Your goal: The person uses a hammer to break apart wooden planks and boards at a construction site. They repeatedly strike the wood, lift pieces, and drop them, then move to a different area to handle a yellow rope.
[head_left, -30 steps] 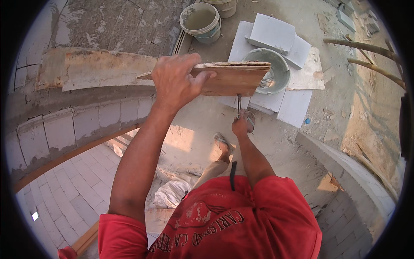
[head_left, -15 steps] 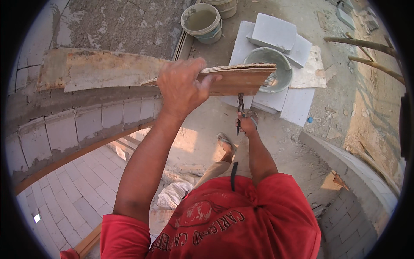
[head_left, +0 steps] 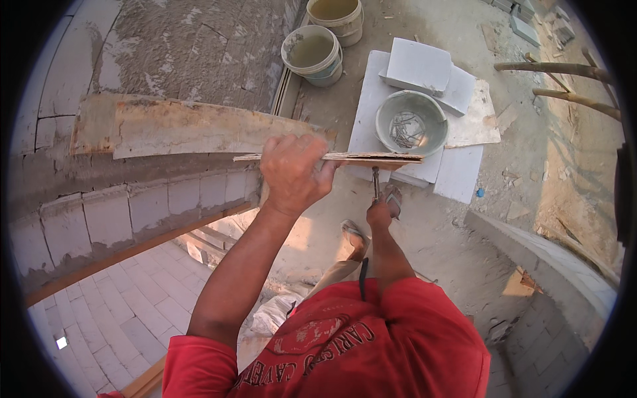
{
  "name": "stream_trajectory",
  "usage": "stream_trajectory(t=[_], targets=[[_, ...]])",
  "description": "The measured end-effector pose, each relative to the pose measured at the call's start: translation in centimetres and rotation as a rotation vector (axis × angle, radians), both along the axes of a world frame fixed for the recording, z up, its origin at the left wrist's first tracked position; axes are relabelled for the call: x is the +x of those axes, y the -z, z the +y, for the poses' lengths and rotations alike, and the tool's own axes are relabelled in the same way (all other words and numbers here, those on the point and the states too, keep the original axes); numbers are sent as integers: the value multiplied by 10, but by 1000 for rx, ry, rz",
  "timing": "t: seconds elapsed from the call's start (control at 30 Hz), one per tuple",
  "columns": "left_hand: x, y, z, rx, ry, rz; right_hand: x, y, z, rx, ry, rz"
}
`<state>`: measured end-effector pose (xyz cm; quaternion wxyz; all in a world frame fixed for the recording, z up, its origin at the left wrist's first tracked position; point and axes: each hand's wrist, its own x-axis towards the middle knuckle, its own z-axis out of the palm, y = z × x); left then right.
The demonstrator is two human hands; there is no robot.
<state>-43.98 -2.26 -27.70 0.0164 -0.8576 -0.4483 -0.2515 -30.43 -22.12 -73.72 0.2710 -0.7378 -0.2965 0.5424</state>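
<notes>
My left hand [head_left: 292, 176] is closed over the upper edge of a thin plywood board [head_left: 381, 160], which I see almost edge-on. Below the board's right part, my right hand [head_left: 379, 215] grips the handles of metal pincers [head_left: 376, 183]. The jaws are up against the underside of the board; what they bite on is hidden. Just beyond the board stands a grey round tub [head_left: 438, 138] with a pile of nails [head_left: 406, 129] in it.
White blocks [head_left: 419, 65] lie around the tub. Two buckets [head_left: 322, 74] of murky liquid stand left of them. A block wall [head_left: 147, 209] topped by a stained plank [head_left: 199, 129] runs on my left. Another low wall [head_left: 531, 259] is at right, with wooden poles [head_left: 557, 69] beyond.
The board has tilted from showing its brown face to nearly edge-on. The tub and its nails now show fully beyond it. The pincers have turned with the right hand, still at the board.
</notes>
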Motion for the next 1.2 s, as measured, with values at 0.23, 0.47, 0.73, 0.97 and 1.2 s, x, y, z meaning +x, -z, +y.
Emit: stream_trajectory(t=[0.23,0.47,0.73,0.97,1.2], targets=[[-12,13,-19,27,-150,69,-8,-66,-34,-298,454,1377],[-12,11,-23,63,-115,51,0,-90,-61,-286,144,512],[-2,11,-17,48,-123,71,62,13,16,50,-398,-550],[-8,15,-22,47,-163,85,27,-77,55,-100,-513,-525],[-4,14,-27,30,-167,124,45,-65,43,-321,-43,389]])
